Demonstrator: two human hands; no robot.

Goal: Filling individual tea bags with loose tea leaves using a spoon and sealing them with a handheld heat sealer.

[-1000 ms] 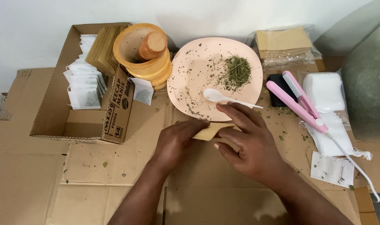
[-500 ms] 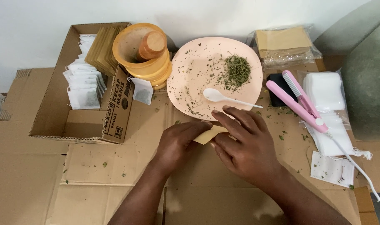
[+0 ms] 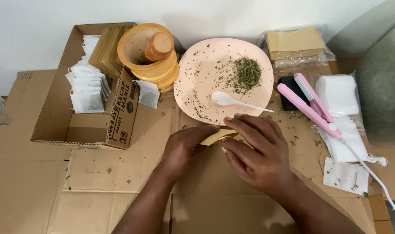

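both hands meet over the flattened cardboard [image 3: 119,190], just near of the pink plate [image 3: 197,82]. the left hand [image 3: 184,147] and right hand [image 3: 258,151] pinch a small tan paper envelope [image 3: 214,136] between their fingertips. a white plastic spoon [image 3: 232,101] lies on the plate beside dried herbs [image 3: 247,71].

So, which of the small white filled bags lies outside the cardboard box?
The single white bag leaning against the cardboard box beside the wooden mortar; the other white bags are stacked inside the box.
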